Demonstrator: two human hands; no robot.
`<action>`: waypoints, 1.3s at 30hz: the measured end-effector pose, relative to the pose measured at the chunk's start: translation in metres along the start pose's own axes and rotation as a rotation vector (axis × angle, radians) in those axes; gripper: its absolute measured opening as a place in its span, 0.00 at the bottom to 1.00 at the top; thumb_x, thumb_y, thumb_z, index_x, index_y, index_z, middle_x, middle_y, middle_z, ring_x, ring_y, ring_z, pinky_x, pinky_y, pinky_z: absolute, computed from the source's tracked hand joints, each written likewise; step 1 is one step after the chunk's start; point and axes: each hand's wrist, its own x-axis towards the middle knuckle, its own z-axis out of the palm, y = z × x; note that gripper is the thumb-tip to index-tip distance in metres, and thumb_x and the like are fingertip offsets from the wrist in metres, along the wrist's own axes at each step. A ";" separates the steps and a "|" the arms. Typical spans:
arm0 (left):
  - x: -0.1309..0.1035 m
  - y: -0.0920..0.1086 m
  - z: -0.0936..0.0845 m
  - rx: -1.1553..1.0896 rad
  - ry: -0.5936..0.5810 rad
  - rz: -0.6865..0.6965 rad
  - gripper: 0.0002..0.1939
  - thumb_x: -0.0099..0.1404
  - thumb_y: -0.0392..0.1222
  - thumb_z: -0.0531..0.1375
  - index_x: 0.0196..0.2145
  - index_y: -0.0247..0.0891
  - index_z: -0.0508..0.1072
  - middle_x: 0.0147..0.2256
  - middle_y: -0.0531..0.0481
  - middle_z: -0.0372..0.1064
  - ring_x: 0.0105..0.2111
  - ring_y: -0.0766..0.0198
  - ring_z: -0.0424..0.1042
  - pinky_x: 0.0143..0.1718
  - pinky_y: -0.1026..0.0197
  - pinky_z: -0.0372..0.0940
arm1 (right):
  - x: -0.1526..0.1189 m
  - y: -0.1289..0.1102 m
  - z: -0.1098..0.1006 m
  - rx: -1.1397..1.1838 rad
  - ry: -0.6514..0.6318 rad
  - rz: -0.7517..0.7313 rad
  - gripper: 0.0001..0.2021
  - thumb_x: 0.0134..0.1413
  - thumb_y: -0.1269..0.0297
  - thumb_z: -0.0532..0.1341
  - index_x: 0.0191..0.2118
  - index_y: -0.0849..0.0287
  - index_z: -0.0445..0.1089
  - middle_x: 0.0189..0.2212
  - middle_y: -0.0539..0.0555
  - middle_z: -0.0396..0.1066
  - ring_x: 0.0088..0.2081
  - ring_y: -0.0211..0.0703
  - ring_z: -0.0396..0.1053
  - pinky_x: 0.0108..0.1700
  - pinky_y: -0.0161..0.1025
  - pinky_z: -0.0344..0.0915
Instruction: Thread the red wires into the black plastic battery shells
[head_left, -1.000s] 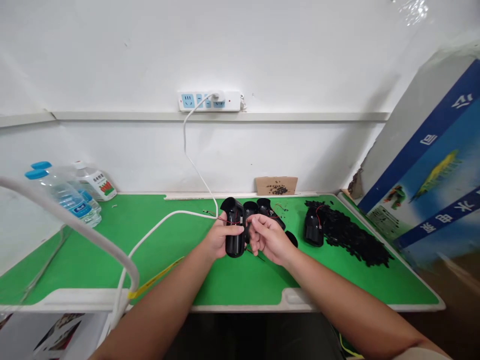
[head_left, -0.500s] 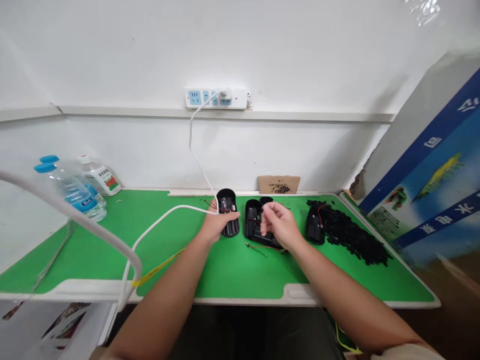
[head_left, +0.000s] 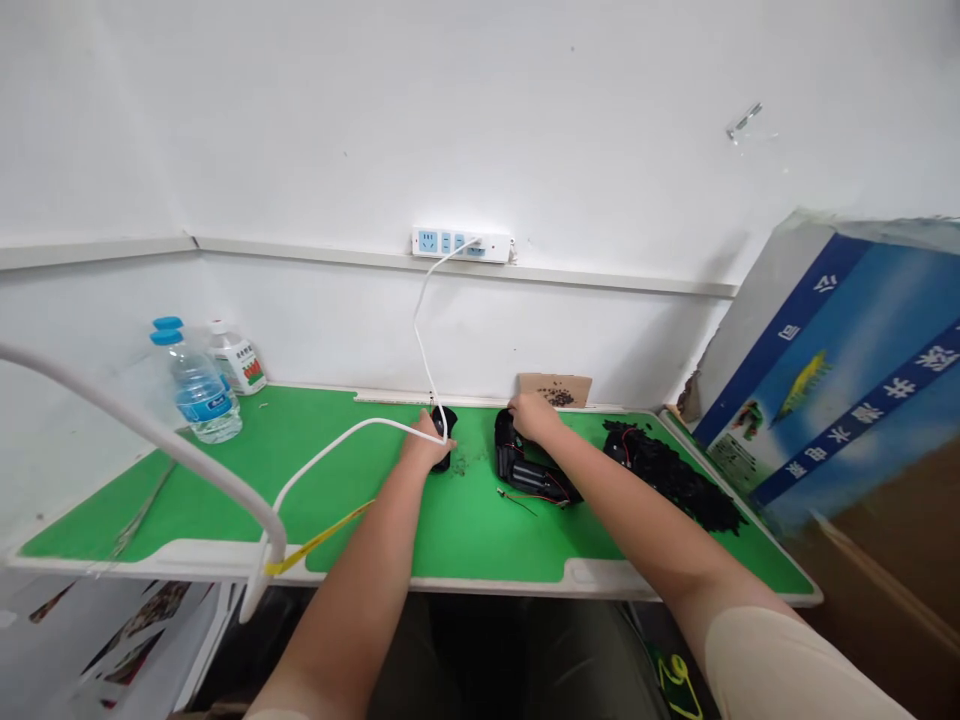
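My left hand (head_left: 426,443) is wrapped round a black plastic housing (head_left: 444,425), which is turned on its side so that only a narrow part shows. Farther right, my right hand (head_left: 531,414) reaches to the far end of another black housing (head_left: 506,440), just in front of a cardboard piece (head_left: 571,388) bearing many small dark bits. Its fingers are closed, and what they hold is hidden. Another black housing (head_left: 536,480) lies beside the second one, with thin red and black wires (head_left: 519,497) trailing onto the green table mat (head_left: 480,545).
A heap of black strip-like pieces (head_left: 694,490) lies at the right, beside another black housing (head_left: 619,446). Plastic bottles (head_left: 206,400) stand at the back left. A white cable (head_left: 337,432) crosses the left side from a power strip (head_left: 461,243). A large printed carton (head_left: 840,350) leans at the right.
My left hand has tipped its housing from face-up onto its side. My right hand has moved back from over the middle housings to their far end. The camera view has shifted.
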 end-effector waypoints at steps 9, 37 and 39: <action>-0.015 0.025 0.003 0.080 0.323 0.392 0.37 0.52 0.46 0.63 0.55 0.26 0.58 0.55 0.27 0.53 0.58 0.41 0.50 0.59 0.45 0.44 | -0.014 0.011 -0.038 0.099 0.456 -0.059 0.16 0.60 0.69 0.48 0.43 0.65 0.72 0.38 0.62 0.70 0.42 0.46 0.67 0.47 0.38 0.59; -0.055 0.053 0.023 -1.076 -0.542 0.024 0.47 0.46 0.31 0.65 0.60 0.50 0.50 0.48 0.48 0.64 0.40 0.60 0.69 0.39 0.58 0.67 | -0.073 -0.027 -0.013 0.091 0.392 -0.438 0.10 0.58 0.67 0.53 0.40 0.65 0.68 0.52 0.66 0.56 0.52 0.51 0.58 0.52 0.49 0.60; -0.054 0.053 0.023 -1.084 -0.532 0.035 0.47 0.46 0.30 0.65 0.61 0.50 0.49 0.48 0.48 0.64 0.40 0.62 0.68 0.40 0.60 0.66 | -0.073 -0.025 -0.011 0.089 0.371 -0.420 0.10 0.56 0.65 0.56 0.41 0.65 0.68 0.53 0.67 0.55 0.53 0.53 0.57 0.54 0.50 0.59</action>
